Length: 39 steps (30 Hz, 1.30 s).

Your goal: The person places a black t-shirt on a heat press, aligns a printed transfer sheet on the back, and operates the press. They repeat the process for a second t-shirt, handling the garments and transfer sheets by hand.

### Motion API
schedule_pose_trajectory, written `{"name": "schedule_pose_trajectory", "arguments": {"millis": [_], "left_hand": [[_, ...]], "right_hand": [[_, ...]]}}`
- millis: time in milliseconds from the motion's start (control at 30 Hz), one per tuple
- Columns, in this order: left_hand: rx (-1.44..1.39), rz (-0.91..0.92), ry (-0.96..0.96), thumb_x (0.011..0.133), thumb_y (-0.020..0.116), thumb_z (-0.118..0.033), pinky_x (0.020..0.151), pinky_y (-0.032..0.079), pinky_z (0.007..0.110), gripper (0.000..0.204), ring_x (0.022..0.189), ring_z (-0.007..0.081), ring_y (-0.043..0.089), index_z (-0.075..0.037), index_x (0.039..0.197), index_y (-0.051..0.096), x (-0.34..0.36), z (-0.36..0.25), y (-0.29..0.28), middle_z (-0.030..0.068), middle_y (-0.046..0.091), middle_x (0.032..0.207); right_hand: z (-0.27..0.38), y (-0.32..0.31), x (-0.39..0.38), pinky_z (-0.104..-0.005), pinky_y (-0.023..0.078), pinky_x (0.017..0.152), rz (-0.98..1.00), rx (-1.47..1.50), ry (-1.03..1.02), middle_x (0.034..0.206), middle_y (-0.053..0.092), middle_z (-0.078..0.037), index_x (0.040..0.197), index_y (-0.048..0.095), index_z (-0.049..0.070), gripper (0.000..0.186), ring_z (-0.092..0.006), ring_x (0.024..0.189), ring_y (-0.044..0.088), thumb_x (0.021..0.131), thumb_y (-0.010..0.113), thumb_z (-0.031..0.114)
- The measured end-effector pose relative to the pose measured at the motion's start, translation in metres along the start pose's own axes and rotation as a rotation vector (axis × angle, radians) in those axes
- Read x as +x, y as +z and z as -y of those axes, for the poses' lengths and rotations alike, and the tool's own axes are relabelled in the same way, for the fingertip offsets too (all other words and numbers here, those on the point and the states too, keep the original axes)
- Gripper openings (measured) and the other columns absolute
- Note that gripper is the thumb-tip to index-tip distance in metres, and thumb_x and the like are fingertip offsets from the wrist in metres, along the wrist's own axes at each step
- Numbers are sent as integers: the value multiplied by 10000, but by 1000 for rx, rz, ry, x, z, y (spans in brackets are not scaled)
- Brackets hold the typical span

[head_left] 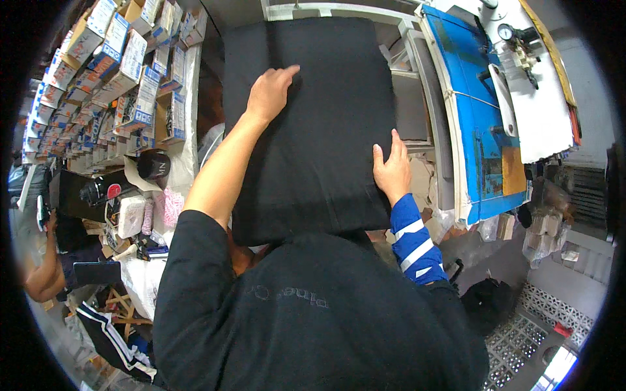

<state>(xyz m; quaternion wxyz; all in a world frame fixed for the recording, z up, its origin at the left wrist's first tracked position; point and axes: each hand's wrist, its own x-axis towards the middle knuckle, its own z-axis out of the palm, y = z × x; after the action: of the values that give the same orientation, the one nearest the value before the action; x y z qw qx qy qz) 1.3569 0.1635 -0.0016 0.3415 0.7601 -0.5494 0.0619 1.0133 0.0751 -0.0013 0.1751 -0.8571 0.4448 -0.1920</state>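
A black cloth (326, 130) lies spread over a flat rectangular surface in front of me, with soft creases toward its near edge. My left hand (271, 94) rests on the upper left part of the cloth, its fingers stretched toward the right. At the cloth's right edge is my right hand (393, 171), thumb and fingers apart and pointing away from me. A blue sleeve with white stripes (415, 241) covers my right forearm. Neither hand grips anything. What supports the cloth is mostly hidden under it.
Stacked small cardboard boxes (124, 72) fill a shelf at left. Blue-and-white equipment (466, 111) with a pressure gauge (505, 32) stands close on the right. A cluttered table (140, 274) is at lower left, with another person's arm (44, 274) beyond it. A black bag-like object (488, 301) lies lower right.
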Motion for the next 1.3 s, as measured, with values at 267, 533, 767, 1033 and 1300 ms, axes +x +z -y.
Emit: {"name": "schedule_pose_trajectory", "arguments": {"millis": [267,533,767,1033,1300], "left_hand": [[-73,-520,-540,918,482,-67,960,498,429,285,1079,381,647,1,1127,663,-35,46,-30,213,680,1099],[-415,-80,-1119,1022,626,-166,682,512,289,238,786,153,621,14,1178,633,-310,85,-88,83,668,1021],[-678,59,-1270,1054,604,-233,710,510,278,274,784,123,621,-21,1219,660,-357,21,-104,25,684,940],[-1200,221,-1174,1027,641,-157,941,530,325,298,1049,159,679,20,1267,630,-293,-6,-129,80,714,1206],[-1358,249,-1243,990,685,-110,732,542,262,113,817,120,678,-37,1076,691,-321,12,-147,39,734,991]], "right_hand": [[31,-3,64,-470,452,952,-116,87,-454,1146,697,-99,1226,660,84,384,-314,1131,613,854,723,153],[60,64,133,-461,442,961,-76,-2,-567,906,734,-36,1083,710,131,258,-252,1018,651,828,722,95],[-33,-12,89,-535,505,860,-279,251,211,955,681,-246,1145,579,7,307,-467,955,665,1057,495,289],[-110,-41,-26,-280,503,851,410,1112,538,980,724,-22,1073,705,22,213,-124,892,660,996,705,220],[-125,-42,-43,-304,515,806,375,1349,675,972,716,-2,1033,682,88,143,-132,857,654,1015,679,230]]}}
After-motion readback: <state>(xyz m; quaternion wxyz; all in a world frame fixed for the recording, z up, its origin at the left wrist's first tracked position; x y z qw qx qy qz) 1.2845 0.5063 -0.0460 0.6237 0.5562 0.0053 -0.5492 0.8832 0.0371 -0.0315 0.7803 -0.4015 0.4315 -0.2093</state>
